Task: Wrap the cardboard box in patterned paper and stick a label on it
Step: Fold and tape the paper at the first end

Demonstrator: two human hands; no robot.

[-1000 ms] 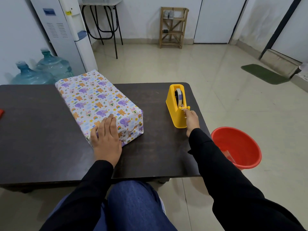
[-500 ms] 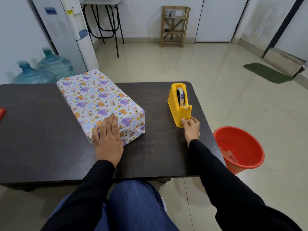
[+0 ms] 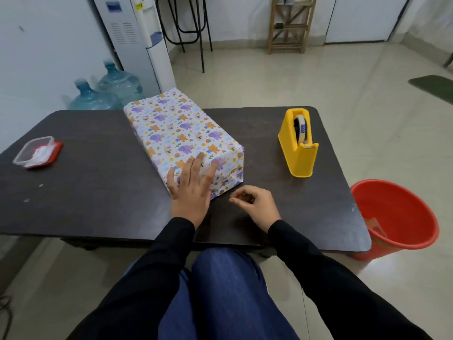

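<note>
Left hand (image 3: 190, 192) flat on wrapped box (image 3: 176, 126); right hand (image 3: 257, 204) curled, grip unclear; tub (image 3: 41, 138) holds white bits.

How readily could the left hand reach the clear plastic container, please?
Probably yes: the left hand lies flat on the wrapped box, and only bare tabletop separates it from the clear plastic container.

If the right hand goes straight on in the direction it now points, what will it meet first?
Probably the near end of the box wrapped in animal-patterned paper, just ahead of the curled right hand on the dark table. Depth is unclear from one view.
</note>
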